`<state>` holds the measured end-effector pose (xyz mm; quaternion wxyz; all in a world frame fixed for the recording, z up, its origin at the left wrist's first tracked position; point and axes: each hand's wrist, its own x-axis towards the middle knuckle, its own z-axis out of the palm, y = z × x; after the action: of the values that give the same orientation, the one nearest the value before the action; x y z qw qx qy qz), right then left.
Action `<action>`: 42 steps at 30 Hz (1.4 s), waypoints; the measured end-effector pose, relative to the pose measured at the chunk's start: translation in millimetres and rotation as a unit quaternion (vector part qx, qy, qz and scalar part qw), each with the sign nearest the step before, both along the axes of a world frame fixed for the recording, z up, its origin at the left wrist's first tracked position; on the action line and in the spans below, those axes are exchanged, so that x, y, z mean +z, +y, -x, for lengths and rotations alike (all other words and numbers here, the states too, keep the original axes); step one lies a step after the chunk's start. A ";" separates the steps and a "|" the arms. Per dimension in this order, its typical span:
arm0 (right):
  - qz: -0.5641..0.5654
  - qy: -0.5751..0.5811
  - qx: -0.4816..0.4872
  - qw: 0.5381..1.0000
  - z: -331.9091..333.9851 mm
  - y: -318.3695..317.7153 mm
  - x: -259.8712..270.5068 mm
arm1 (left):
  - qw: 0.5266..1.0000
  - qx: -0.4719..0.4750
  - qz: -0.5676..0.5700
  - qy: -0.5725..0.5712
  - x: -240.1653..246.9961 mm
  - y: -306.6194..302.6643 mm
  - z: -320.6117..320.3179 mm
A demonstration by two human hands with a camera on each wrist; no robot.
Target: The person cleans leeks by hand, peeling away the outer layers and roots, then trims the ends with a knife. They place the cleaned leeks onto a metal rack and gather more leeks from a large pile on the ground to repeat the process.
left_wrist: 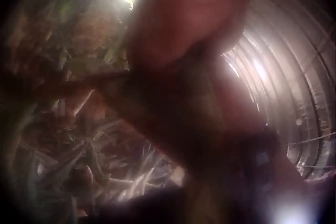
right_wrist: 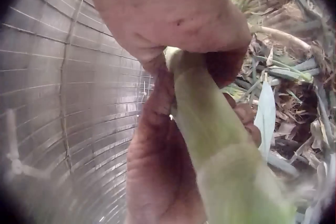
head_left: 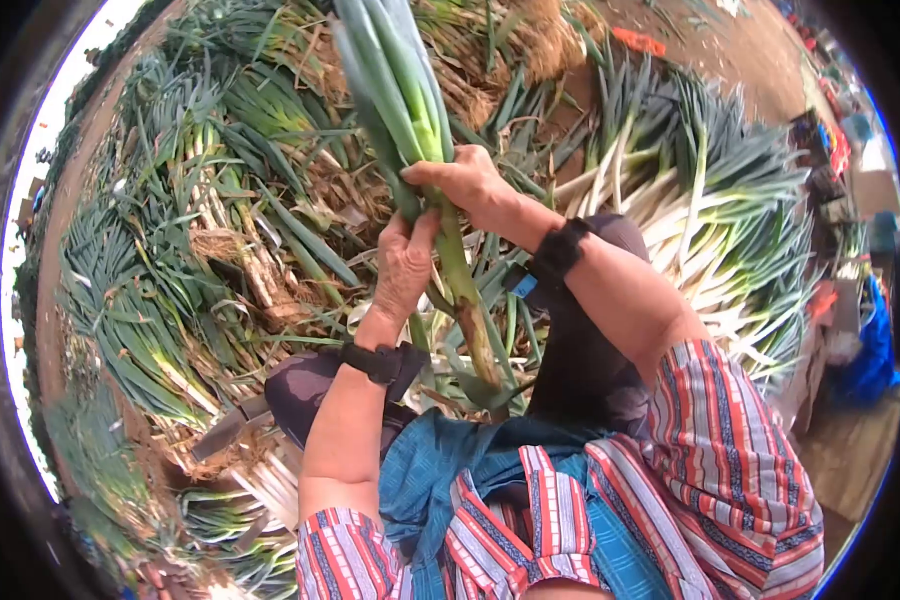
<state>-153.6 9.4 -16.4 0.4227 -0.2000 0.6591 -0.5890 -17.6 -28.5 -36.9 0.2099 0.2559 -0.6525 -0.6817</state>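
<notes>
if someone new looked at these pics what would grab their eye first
Probably the big leek-like stalk in the middle of the head view, with the right hand gripping it and the left hand holding on just below. Next, the pale-stemmed pile fanned out at upper right. The red-striped sleeve at lower right also stands out against all that green.

There is bare brown ground (head_left: 748, 75), a pale ribbed curving wall (right_wrist: 42, 50) and glaring light (head_left: 98, 28).
</notes>
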 end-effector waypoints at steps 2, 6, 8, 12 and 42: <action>0.022 0.012 -0.077 0.997 8.0 -1.4 5.2 | 0.901 -0.047 0.413 -0.126 -4.3 4.5 -2.5; 0.120 -0.100 -0.121 0.980 46.1 8.4 22.2 | 0.957 -0.050 0.199 -0.207 1.4 51.6 -16.3; 0.148 -0.135 -0.074 0.977 49.1 27.1 36.6 | 0.952 -0.055 -0.054 -0.297 7.3 56.5 -28.5; 0.247 -0.144 -0.074 0.955 50.9 49.9 25.4 | 0.948 -0.110 -0.020 -0.297 23.2 77.9 -30.1; 0.254 -0.308 0.144 0.906 17.6 56.8 35.1 | 0.978 -0.023 -0.208 -0.010 91.5 78.7 14.8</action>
<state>-171.2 66.2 18.7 0.6195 -0.2018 0.2888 -0.7015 -32.4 50.2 54.6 0.1295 0.2854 -0.5042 -0.8047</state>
